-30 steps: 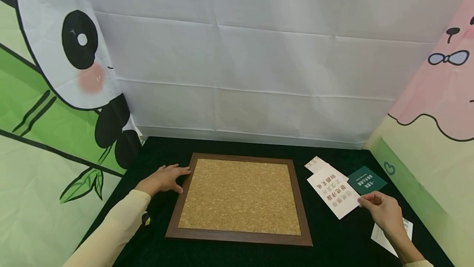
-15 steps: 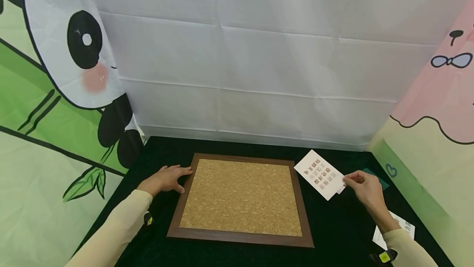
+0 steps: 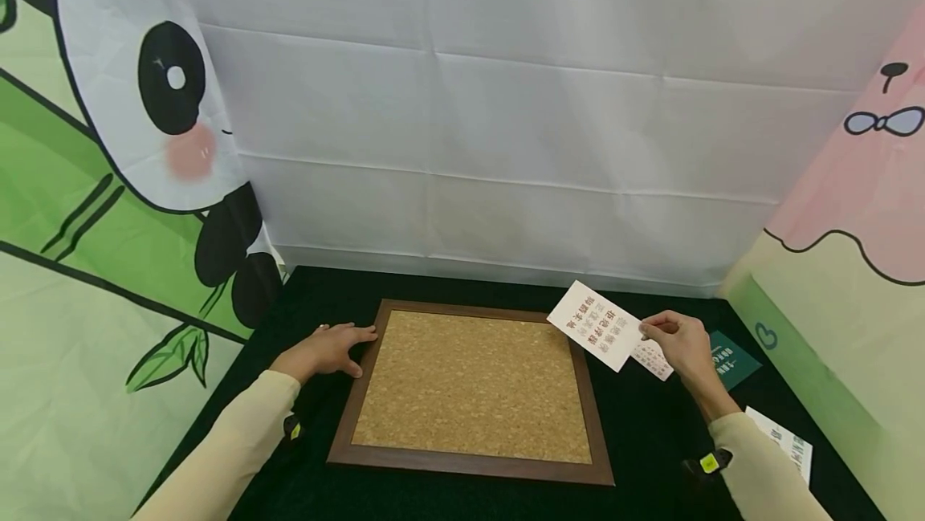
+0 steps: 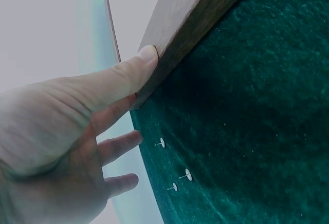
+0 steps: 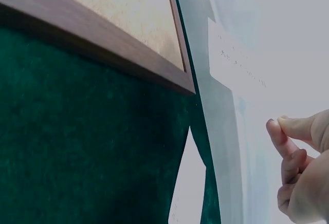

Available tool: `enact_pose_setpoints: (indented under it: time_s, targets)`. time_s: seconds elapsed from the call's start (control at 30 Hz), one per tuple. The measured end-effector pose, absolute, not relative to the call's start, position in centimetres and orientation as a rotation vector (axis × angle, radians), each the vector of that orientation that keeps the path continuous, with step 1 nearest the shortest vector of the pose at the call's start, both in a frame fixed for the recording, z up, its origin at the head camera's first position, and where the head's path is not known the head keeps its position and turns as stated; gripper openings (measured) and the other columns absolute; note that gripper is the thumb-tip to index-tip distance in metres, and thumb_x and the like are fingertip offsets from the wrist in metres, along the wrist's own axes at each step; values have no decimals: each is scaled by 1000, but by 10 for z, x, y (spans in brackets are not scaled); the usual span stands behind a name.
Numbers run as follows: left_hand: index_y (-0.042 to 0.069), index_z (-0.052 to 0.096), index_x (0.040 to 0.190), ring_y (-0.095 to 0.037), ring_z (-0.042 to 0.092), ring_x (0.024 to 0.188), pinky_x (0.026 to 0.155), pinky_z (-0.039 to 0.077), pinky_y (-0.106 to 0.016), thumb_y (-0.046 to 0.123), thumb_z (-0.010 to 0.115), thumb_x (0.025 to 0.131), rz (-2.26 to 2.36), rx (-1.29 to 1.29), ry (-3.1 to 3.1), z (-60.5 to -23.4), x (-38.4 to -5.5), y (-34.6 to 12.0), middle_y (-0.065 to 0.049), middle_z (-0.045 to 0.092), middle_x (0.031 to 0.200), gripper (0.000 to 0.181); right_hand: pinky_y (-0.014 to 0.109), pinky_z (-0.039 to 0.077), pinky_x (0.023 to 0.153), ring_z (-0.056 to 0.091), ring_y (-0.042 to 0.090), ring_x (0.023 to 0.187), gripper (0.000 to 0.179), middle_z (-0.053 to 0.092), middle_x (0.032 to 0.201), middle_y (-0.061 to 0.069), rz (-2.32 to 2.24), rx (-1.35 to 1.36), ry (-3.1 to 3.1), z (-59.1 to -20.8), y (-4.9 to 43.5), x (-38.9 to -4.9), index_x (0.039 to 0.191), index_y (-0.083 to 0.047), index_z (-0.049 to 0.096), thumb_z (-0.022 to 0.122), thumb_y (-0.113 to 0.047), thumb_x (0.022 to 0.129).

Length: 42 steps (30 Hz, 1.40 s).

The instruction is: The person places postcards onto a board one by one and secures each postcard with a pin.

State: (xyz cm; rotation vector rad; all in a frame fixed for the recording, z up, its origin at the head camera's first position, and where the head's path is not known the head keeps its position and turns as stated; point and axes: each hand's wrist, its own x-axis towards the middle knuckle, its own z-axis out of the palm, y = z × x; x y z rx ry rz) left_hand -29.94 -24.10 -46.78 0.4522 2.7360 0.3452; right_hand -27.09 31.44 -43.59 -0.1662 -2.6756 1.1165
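While touching corkboard with spread fingers of left hand, holding white card raised near its far right corner, pinched between thumb and finger of right hand; apparently positioning card, next likely calling for alignment over cork

The bare left hand is at the left, thumb and straight fingers spread, its forearm in a cream fabric sleeve reaching from the near left. The bare right hand, at the right, pinches between thumb and forefinger, remaining fingers curled.
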Motion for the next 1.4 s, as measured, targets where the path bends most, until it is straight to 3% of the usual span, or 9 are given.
enact_pose_setpoints:
  time_s: [0.5,0.73,1.0,1.4]
  targets:
    - [10,48,144,-44,26,144,112,12,-70,19,78,82,344,423,2723,-466,-299,-237,-15,34,157,70,39,39,82,59,29,96,16,72,96,21,1232,-161,-2610,-438,266,-299,100,-3,73,67,-16,93]
    - [10,47,144,-44,26,144,112,12,-69,18,78,83,344,417,2720,-465,-298,-236,-15,34,157,69,32,45,72,63,23,81,14,72,92,17,1292,-129,-2588,-443,245,-311,98,-4,74,67,-14,93]
    - [10,46,145,-44,26,144,112,10,-69,17,77,83,362,396,2712,-465,-297,-236,-15,33,157,70,30,44,69,62,29,86,11,70,88,14,1357,-70,-2597,-451,214,-320,95,-5,75,69,-14,91]
    - [9,44,147,-43,27,144,112,10,-69,17,76,85,340,410,2700,-463,-298,-235,-16,31,158,70,33,47,70,64,22,83,8,72,86,8,1314,21,-2677,-467,166,-320,90,-12,76,71,-18,90]
